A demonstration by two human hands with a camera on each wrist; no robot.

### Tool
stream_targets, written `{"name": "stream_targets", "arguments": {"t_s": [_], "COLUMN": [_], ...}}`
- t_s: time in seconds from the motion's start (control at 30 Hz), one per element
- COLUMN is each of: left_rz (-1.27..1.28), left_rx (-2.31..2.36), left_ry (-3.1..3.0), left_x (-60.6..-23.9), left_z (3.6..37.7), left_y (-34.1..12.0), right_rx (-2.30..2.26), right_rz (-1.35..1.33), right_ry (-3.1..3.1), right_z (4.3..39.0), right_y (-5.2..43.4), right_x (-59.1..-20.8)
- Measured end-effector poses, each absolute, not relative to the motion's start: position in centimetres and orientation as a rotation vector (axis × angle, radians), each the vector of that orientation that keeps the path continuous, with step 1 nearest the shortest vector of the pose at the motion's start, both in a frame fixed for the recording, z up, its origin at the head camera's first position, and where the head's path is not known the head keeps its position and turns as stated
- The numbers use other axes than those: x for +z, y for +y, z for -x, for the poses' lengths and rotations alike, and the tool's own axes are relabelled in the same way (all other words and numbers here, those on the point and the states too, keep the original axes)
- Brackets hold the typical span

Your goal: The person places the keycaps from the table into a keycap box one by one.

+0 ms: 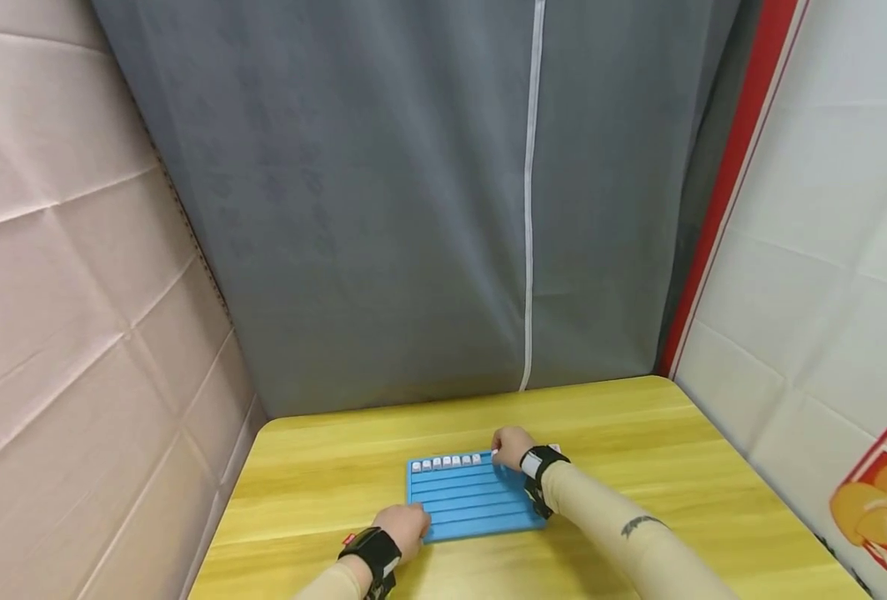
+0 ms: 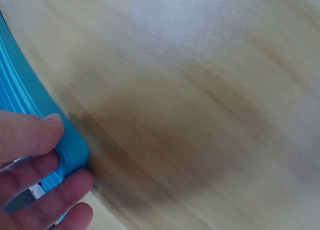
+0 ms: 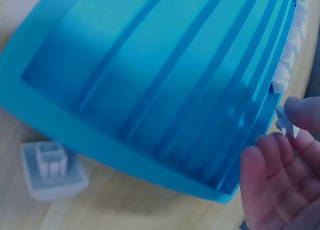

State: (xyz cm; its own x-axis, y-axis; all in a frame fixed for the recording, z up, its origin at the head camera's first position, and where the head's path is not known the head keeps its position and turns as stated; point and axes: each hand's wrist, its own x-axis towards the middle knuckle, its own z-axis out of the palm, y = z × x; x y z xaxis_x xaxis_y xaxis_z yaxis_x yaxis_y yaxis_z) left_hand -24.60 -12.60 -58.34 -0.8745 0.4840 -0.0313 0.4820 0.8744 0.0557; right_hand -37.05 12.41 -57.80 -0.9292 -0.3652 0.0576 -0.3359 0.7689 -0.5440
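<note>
Blue tray (image 1: 473,500) corner gripped by left hand (image 1: 406,527), right hand (image 1: 513,447) pinching white keycap (image 3: 286,121), no readable writing.

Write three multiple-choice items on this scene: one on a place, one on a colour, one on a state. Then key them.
1. Where do the keycaps in the tray sit?
A. far row
B. near row
C. middle row

2. What colour is the tray?
A. red
B. blue
C. green

3. What is the left hand doing?
A. lying flat on the table
B. hanging in the air
C. holding the tray's near left corner

Key: 1 A, the white caps line the tray's far edge in the head view. 2 B, every view shows it blue. 3 C, the left wrist view shows fingers curled round that corner.
</note>
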Motion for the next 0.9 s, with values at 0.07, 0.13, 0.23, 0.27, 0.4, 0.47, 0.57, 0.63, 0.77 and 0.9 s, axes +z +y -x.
{"name": "stream_targets", "arguments": {"t_s": [0.07, 0.13, 0.23, 0.27, 0.4, 0.47, 0.57, 0.63, 0.77, 0.9], "left_rz": [-0.770, -0.773, -0.786, -0.789, -0.800, -0.804, -0.805, -0.797, -0.796, -0.804], "left_rx": [0.069, 0.065, 0.056, 0.052, 0.047, 0.044, 0.053, 0.056, 0.071, 0.080], "left_ry": [2.997, 3.000, 3.019, 3.023, 3.037, 3.030, 3.020, 3.019, 3.033, 3.038], "left_x": [-58.2, -58.2, -58.3, -58.2, -58.3, -58.3, -58.5, -58.7, -59.1, -59.2], "left_z": [24.6, 24.6, 24.5, 24.5, 24.5, 24.5, 24.6, 24.7, 24.9, 24.9], "left_y": [-12.6, -12.6, -12.6, -12.6, -12.6, -12.6, -12.6, -12.7, -12.8, -12.8], "right_rx": [-0.903, -0.917, -0.915, -0.916, -0.900, -0.871, -0.815, -0.772, -0.717, -0.689], "right_rz": [0.565, 0.551, 0.530, 0.521, 0.510, 0.514, 0.530, 0.539, 0.576, 0.607], "right_ry": [2.883, 2.865, 2.859, 2.856, 2.865, 2.875, 2.899, 2.923, 2.971, 3.015], "right_z": [37.2, 37.4, 37.5, 37.5, 37.5, 37.4, 37.3, 37.3, 37.5, 37.6], "right_y": [12.2, 12.1, 11.9, 11.9, 11.8, 11.7, 11.6, 11.5, 11.4, 11.3], "right_x": [-57.7, -57.7, -58.0, -58.1, -58.5, -58.4, -58.3, -58.2, -58.5, -58.9]}}
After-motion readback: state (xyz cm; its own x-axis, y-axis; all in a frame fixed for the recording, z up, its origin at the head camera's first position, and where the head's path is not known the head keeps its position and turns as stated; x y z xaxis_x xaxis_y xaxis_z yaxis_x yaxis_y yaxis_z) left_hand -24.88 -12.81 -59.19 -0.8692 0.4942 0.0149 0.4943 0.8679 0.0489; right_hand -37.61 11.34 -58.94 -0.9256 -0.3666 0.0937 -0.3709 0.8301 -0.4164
